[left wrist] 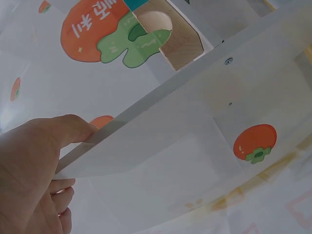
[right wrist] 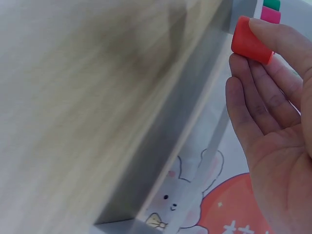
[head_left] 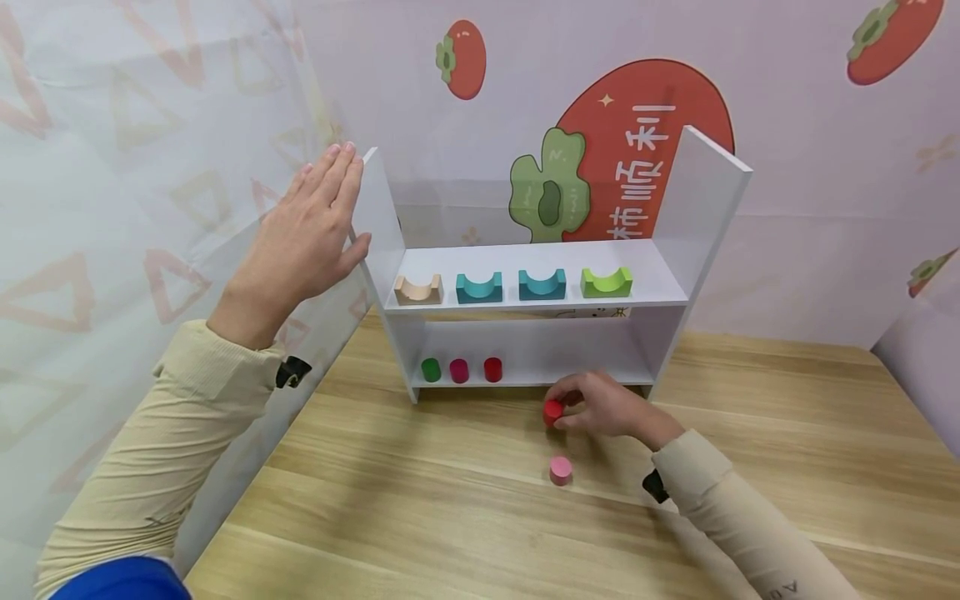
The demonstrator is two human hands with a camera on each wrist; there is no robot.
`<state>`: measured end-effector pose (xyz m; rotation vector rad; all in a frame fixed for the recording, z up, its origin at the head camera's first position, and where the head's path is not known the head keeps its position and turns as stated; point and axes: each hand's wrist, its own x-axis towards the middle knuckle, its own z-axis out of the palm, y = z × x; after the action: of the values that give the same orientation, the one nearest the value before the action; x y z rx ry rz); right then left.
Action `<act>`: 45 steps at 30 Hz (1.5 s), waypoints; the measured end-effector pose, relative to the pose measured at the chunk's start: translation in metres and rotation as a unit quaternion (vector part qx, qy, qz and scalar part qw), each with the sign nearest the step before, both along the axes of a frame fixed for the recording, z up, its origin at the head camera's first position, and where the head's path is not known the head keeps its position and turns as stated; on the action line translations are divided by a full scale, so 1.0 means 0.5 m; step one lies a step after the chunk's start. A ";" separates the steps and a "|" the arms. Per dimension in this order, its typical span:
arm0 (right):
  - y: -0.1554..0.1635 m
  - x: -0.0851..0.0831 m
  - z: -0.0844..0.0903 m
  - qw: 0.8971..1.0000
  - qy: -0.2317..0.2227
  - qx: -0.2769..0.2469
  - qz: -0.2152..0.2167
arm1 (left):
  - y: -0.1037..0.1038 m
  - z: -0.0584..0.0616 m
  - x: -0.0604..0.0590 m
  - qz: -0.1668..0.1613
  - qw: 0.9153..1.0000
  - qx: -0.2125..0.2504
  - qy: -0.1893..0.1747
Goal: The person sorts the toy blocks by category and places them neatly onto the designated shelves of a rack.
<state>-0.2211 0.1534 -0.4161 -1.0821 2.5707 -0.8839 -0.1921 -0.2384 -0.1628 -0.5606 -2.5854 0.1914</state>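
Red and cylindrical, the small wooden peg (head_left: 553, 410) sits pinched at the fingertips of the right hand (head_left: 603, 406), just in front of the low white two-tier shelf unit (head_left: 540, 354) and just above the light wooden tabletop (head_left: 450, 500). The right wrist view shows the same red peg (right wrist: 249, 41) caught between thumb and fingertips (right wrist: 273, 36), with the rest of the palm fairly open behind it. Close by on the table, a little nearer the person, stands a pink cylinder peg (head_left: 560, 470), apart from the hand. On the bottom tier of the shelf three more pegs stand in a row toward the left end: a green one (head_left: 431, 369), a magenta one (head_left: 458, 370) and another red one (head_left: 492, 369). The upper tier carries four blocks with a half-round notch cut in the top: a plain natural-wood block (head_left: 418, 289), two teal blocks (head_left: 479, 287) (head_left: 542, 284) and a lime-green block (head_left: 606, 282). The left hand (head_left: 307, 237) lies with straight fingers flat against the outer face of the shelf's left side panel (head_left: 375, 225), its thumb (left wrist: 63, 127) hooked on the panel's front edge. Behind everything hangs a pale backdrop printed with red tomato-like fruits (head_left: 461, 58).
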 end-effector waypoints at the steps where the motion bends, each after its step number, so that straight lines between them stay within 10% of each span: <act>1: -0.003 -0.003 0.003 1.000 0.001 0.000 0.001 | 0.000 0.000 0.000 0.000 1.000 0.000 0.000; 18: -0.076 -0.042 0.059 0.999 0.012 -0.013 -0.034 | -0.001 -0.002 0.000 0.002 1.000 -0.001 0.003; 45: -0.085 -0.087 0.036 0.996 -0.008 -0.019 -0.085 | -0.002 -0.007 -0.003 -0.005 1.000 0.001 0.012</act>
<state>-0.2644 0.1107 -0.3982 -0.8726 2.6730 -0.9795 -0.1935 -0.2395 -0.1663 -0.5679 -2.5592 0.1895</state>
